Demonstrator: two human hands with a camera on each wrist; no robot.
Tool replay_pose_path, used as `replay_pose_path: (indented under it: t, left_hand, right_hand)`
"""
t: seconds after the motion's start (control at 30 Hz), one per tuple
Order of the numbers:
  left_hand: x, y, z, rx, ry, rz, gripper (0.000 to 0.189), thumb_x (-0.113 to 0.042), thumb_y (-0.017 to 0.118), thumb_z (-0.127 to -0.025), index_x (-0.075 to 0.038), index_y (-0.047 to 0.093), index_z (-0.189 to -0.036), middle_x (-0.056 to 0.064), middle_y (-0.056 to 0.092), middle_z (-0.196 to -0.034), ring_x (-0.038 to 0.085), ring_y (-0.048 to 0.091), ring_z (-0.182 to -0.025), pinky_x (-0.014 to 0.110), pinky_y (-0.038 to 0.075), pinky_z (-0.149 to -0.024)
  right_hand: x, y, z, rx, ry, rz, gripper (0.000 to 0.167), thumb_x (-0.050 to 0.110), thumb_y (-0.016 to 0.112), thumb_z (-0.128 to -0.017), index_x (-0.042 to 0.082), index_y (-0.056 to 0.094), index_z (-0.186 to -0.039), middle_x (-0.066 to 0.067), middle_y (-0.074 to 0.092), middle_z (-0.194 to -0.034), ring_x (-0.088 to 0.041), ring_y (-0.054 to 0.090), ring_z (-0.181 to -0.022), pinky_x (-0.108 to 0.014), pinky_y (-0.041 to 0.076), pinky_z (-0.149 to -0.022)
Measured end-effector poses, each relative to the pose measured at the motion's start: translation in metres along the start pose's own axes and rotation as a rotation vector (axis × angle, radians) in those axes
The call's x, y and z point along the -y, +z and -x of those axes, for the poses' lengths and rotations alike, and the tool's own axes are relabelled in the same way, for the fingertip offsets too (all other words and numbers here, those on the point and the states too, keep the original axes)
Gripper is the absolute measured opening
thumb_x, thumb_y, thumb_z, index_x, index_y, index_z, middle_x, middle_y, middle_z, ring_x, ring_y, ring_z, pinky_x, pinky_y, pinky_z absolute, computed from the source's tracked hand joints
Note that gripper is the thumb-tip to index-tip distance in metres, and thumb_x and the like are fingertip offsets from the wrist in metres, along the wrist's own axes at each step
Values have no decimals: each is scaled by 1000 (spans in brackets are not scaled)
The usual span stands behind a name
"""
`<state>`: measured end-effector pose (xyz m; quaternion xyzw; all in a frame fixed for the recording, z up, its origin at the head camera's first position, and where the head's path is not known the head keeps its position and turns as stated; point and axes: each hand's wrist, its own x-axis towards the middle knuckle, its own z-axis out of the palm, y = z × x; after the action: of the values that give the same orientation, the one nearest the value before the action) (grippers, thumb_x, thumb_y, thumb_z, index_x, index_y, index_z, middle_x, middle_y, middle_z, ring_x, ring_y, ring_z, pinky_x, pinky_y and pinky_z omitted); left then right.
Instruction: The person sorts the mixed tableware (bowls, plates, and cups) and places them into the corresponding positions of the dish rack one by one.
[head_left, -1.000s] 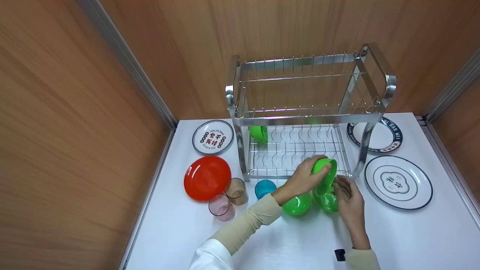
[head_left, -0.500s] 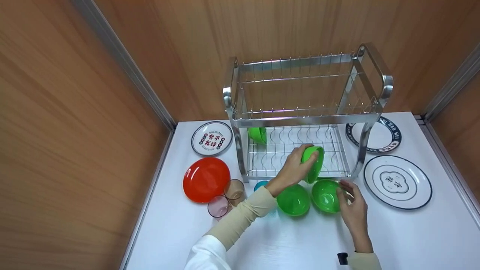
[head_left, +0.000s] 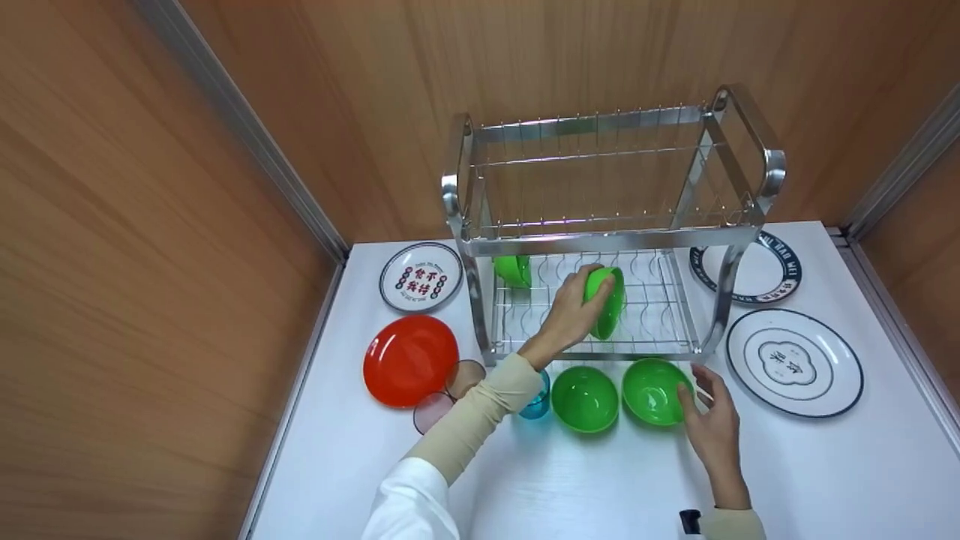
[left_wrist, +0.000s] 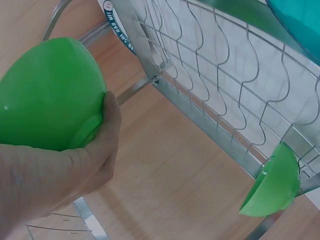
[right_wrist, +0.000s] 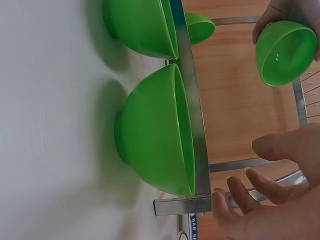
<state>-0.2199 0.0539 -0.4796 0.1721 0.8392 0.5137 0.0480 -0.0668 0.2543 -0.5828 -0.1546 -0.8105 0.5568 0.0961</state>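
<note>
My left hand (head_left: 564, 315) grips a green bowl (head_left: 612, 309) by its outside, thumb near the rim. That bowl is tipped on its side over the lower tier of the metal dish rack (head_left: 600, 244); in the left wrist view its outer wall (left_wrist: 50, 100) faces the camera. Another green bowl (head_left: 512, 271) stands on edge at the tier's left end. Two more green bowls sit upright before the rack, a middle one (head_left: 585, 400) and a right one (head_left: 654, 394). Beside the right one is my right hand (head_left: 716, 435), fingers spread and loosely bent; the right wrist view shows it holding nothing.
Left of the rack lie a white plate (head_left: 420, 277) and a red plate (head_left: 411, 360). Brown (head_left: 466, 375), pink (head_left: 431, 411) and blue (head_left: 536, 405) glasses stand by my left forearm, partly hidden. A dark-rimmed plate (head_left: 790, 270) and an oval-looking white plate (head_left: 795, 364) lie right.
My left hand has lifted its green bowl away from above the right bowl and carried it leftward and back over the rack's lower tier. The right hand has shifted slightly right, off the bowl.
</note>
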Motion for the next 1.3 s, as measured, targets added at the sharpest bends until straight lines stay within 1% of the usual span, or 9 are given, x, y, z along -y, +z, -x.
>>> replay_pose_path:
  t: [0.27, 0.37, 0.53, 0.73, 0.87, 0.97, 1.13, 1.23, 1.3]
  left_hand:
    - [5, -11, -13, -40, -19, -8, 53, -49, 43, -107, -15, 50, -147, 7, 54, -112, 16, 57, -90, 27, 57, -64]
    - [8, -14, -15, -37, -17, -1, 53, -49, 41, -108, -13, 51, -144, 6, 53, -110, 15, 57, -90, 26, 57, -64]
    - [13, -18, -19, -41, -7, -2, 49, -48, 41, -108, -7, 55, -131, 5, 51, -103, 13, 55, -84, 25, 55, -63]
    - [18, -20, -23, -61, 10, -55, 44, -48, 41, -108, -8, 56, -117, 4, 49, -101, 11, 52, -83, 23, 50, -64]
    - [21, -21, -26, -68, 25, -61, 46, -46, 42, -108, -11, 51, -135, 5, 49, -105, 13, 52, -88, 25, 50, -67]
    - [23, -21, -28, -80, 26, -54, 49, -45, 44, -108, -13, 44, -146, 5, 49, -108, 14, 52, -91, 27, 51, -71]
    - [25, -23, -34, -101, 12, -66, 45, -43, 46, -107, -12, 50, -139, 6, 52, -109, 15, 54, -94, 31, 52, -81]
    - [26, -24, -36, -95, -1, -60, 47, -43, 46, -107, -10, 52, -140, 8, 55, -119, 15, 54, -101, 33, 51, -93]
    - [27, -26, -37, -85, -16, -51, 50, -44, 46, -107, -6, 53, -138, 10, 55, -120, 16, 53, -99, 35, 50, -94]
  right_hand:
    - [-5, 0, 0, 78, 58, 19, 70, 12, 56, -105, -7, 15, -159, -35, 28, -157, -51, 33, -143, -53, 31, -118]
    - [-6, 1, -1, 92, 62, 29, 72, 11, 56, -105, -7, 12, -160, -35, 26, -157, -51, 32, -143, -54, 30, -119]
    - [-8, 1, -1, 121, 73, 55, 71, 11, 54, -106, -8, 12, -159, -36, 28, -156, -51, 31, -143, -54, 30, -118]
    - [-13, 3, 0, 195, 116, 50, 78, 13, 53, -106, -8, 1, -160, -39, 24, -155, -54, 32, -142, -57, 33, -116]
    - [-16, 5, -1, 234, 132, 57, 82, 15, 53, -106, -8, -6, -159, -40, 20, -156, -55, 30, -143, -60, 34, -115]
    - [-19, 6, -1, 262, 136, 91, 86, 17, 54, -107, -9, -9, -158, -41, 17, -157, -56, 22, -145, -64, 26, -117]
    - [-23, 9, -2, 321, 183, 136, 89, 22, 51, -108, -8, -17, -156, -43, 3, -160, -58, 6, -148, -68, 11, -119]
    - [-24, 11, -3, 335, 206, 133, 87, 21, 49, -108, -7, -17, -156, -42, 1, -161, -58, 4, -149, -69, 10, -118]
    - [-25, 12, -4, 328, 200, 124, 84, 16, 49, -107, -9, -14, -156, -42, 3, -160, -57, 5, -148, -68, 9, -119]
